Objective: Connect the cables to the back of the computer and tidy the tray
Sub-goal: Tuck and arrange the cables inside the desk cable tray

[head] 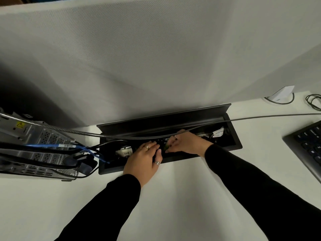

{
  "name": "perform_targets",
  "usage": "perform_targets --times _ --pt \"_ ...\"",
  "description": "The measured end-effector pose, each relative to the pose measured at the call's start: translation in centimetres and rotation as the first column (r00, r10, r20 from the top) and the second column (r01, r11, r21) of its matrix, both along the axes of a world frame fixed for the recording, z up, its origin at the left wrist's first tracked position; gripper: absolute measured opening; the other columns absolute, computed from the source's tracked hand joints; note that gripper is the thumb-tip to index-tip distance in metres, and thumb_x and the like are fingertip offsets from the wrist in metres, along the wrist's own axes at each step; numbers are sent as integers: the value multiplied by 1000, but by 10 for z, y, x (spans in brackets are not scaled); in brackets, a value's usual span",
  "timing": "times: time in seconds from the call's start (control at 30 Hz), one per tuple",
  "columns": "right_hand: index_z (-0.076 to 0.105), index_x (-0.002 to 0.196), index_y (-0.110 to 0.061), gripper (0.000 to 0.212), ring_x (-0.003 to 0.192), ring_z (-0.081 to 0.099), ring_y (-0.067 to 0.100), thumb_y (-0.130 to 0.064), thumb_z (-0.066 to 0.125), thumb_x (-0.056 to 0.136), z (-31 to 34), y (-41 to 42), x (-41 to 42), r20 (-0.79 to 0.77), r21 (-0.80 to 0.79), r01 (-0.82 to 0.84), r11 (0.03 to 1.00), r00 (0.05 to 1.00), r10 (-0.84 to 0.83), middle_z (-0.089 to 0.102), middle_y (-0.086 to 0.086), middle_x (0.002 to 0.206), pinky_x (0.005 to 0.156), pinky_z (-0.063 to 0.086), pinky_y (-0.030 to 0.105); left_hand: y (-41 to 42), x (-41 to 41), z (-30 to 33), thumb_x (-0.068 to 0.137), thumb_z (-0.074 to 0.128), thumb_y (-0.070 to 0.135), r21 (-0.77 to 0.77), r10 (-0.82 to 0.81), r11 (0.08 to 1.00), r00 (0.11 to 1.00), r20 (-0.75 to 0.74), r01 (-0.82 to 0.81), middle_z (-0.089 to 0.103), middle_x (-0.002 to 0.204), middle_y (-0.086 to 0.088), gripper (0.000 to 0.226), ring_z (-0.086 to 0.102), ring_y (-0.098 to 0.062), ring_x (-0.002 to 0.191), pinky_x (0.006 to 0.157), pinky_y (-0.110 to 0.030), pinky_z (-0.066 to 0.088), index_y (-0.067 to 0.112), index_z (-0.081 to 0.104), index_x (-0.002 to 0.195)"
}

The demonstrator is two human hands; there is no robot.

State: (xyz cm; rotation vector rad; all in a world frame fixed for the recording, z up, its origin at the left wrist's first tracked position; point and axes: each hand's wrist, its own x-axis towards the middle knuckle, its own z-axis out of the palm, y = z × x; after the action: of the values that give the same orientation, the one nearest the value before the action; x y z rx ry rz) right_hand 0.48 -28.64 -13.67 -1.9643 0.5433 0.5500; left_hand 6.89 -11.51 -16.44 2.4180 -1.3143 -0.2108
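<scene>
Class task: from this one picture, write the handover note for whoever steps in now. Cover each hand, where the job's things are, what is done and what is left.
Left hand: fingers down in the open cable tray; grip hidden.
Right hand: in the tray's middle, pinching a small greenish thing; too small to name.
Computer: on the desk left of the tray, back panel showing.
Done: blue cable and black cables reach the computer's back.
Left: tidy the tray and shut its raised lid.
</scene>
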Motion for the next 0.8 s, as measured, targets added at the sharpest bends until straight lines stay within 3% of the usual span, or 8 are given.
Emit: perform_targets --times 0.17,0.23,0.3,0.37,0.43,0.53,0.67,0.8 --pt "71 94 -18 15 65 52 -1 -14 59 86 -10 -3 10 -124 -40 -60 997 991 55 60 -14 71 44 34 -3 -3 2 1 86 37 33 12 -7 1000 998 69 7 66 63 1 43 66 -18 66 44 -25 51 12 68 63" --pt "70 97 -11 17 69 55 6 -16 58 86 -16 -4 13 -176 -91 -110 990 980 93 67 -4 83 51 40 3 -2 2 2 87 35 36 5 -22 1000 997 73 21 60 54 2 48 64 -19 62 42 -23 45 13 62 54" --pt "68 100 -6 22 76 56 15 -20 59 85 -25 -5 17 -233 -151 -146 978 966 109 68 7 93 63 45 17 -3 2 7 85 25 47 64 -34 997 998 55 31 60 59 2 57 63 -17 65 48 -23 41 15 63 59" --pt "65 91 -3 19 70 53 17 -20 57 85 -31 -5 18 -262 -201 -181 963 957 126 62 6 80 62 42 23 -6 3 7 82 12 59 185 -49 982 999 8 47 60 74 -1 69 62 -20 75 59 -27 41 18 67 77" --pt "57 76 -8 15 61 47 14 -18 56 86 -32 -4 19 -259 -231 -201 952 956 139 52 2 68 54 38 22 -7 5 8 92 19 56 228 -64 971 998 -19 67 62 82 -3 60 62 -23 81 66 -30 41 19 66 89" --pt "50 63 -16 25 60 45 11 -12 55 87 -29 -3 19 -195 -201 -203 958 967 164 48 -2 65 50 33 17 -7 5 10 98 29 45 200 -63 977 997 -41 70 66 86 -6 41 62 -26 84 65 -31 37 18 60 93" --pt "65 83 -12 5 70 54 8 -8 63 82 -28 -1 16 -17 -126 -148 981 989 147 59 -6 77 59 39 12 -4 5 5 93 25 51 162 -49 985 997 -51 57 61 88 -5 46 60 -27 84 64 -31 42 17 55 86" --pt "66 93 -12 15 66 53 1 -4 62 81 -24 -3 12 9 -55 -135 989 991 136 62 -4 79 60 41 10 -4 6 -2 87 23 47 36 -57 997 991 -123 62 62 83 -5 59 55 -28 93 73 -41 51 6 61 70"
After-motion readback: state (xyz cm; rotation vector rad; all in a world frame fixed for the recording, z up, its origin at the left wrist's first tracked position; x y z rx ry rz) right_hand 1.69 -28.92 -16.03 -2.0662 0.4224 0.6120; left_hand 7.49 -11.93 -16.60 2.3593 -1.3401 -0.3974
